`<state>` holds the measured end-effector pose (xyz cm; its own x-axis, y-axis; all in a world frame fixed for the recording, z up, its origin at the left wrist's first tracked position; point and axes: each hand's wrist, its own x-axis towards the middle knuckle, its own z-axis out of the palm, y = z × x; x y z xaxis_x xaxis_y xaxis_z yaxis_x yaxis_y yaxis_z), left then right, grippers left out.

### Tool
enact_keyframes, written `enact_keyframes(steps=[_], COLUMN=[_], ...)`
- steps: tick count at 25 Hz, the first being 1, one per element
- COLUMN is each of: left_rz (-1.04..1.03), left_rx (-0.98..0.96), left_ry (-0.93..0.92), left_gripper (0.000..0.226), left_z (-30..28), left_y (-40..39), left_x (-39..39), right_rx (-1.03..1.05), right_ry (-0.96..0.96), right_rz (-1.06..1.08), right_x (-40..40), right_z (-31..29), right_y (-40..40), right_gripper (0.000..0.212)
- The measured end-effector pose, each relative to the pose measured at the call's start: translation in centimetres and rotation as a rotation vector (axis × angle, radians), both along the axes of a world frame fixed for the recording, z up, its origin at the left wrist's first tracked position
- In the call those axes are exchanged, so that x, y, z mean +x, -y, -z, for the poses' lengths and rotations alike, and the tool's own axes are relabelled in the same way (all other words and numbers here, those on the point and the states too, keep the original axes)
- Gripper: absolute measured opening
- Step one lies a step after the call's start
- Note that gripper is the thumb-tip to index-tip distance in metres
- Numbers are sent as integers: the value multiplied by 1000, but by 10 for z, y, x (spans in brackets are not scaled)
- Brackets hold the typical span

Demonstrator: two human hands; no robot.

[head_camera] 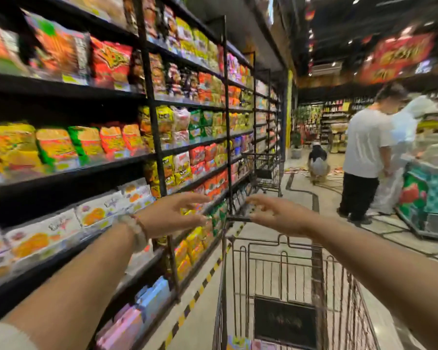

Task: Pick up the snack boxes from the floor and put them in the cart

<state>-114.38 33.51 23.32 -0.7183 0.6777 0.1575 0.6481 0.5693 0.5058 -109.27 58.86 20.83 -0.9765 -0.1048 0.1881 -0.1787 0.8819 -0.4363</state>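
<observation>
Both bare forearms reach forward over the dark wire shopping cart (283,269), which serves as the landmark. Left hand (173,214), with a pale bracelet at the wrist, hovers above and left of the cart's front rim, fingers spread and relaxed, holding nothing. Right hand (276,213) hovers above the front rim, fingers likewise extended and apart, holding nothing. Colourful snack boxes (240,344) lie at the bottom of the cart basket, at the near end, only partly visible. Left of the cart runs a black metal shelf rack (157,137) stocked with bright snack bags. Beyond the cart stands a second wire cart (266,173). Right of the cart, further off, two people in white tops (367,145) stand at a freezer (430,195); another person crouches (317,160) far ahead. Frame is motion-blurred.
</observation>
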Motion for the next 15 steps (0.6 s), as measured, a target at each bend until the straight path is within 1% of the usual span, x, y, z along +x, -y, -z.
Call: enact_keyframes(steps=[2,4,8,10,13,15], left_rz=[-42,-121,-355,-471,-660,-769], left_rx=[2,24,33,13,-81,-150], left_ry=[-25,-26,-40,-52,-80,-88], left_gripper=[42,36,46,46,52,58], left_z=[-14,-17,-15,-16,-22,-29], left_y=[26,57,109,132,168,192], left_x=[31,67,155,202,275,325], right_rx=[-42,-57,-70,-43,24,6], right_ry=[-56,-76,-67,-41,-22,-29], right_rz=[-89,-212,-413,-520,-668,-762], right_x=[13,29,60,78,109,128], right_z=[-22,-34,-36,-37,-39,-41], right_y=[16,36,77,103,155,197], right_gripper=[50,47,47,48,48,47])
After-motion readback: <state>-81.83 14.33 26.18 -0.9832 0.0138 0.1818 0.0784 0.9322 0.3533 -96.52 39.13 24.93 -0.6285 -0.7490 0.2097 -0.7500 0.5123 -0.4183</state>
